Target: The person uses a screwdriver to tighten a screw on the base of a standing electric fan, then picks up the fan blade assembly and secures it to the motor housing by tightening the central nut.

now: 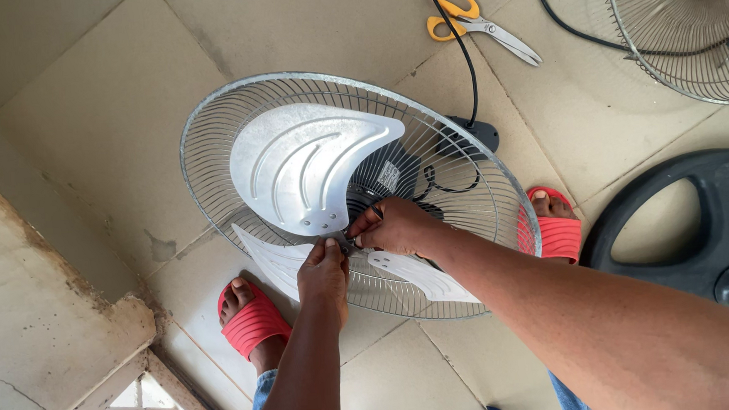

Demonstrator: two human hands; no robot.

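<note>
A silver metal fan blade (308, 166) sits inside a round wire rear guard (211, 130), with the dark motor housing (392, 174) behind it. Both my hands meet at the blade's hub. My left hand (322, 274) pinches the hub from below with its thumb on top. From the right, my right hand (395, 227) closes its fingers on a small dark part at the hub. Two more blade wings (422, 277) stick out under my hands.
Yellow-handled scissors (476, 24) lie on the tiled floor at the top. A black cable (460, 50) runs to the fan. Another wire guard (680, 39) lies top right, a black round fan base (697, 212) at right. My feet wear red sandals (254, 323).
</note>
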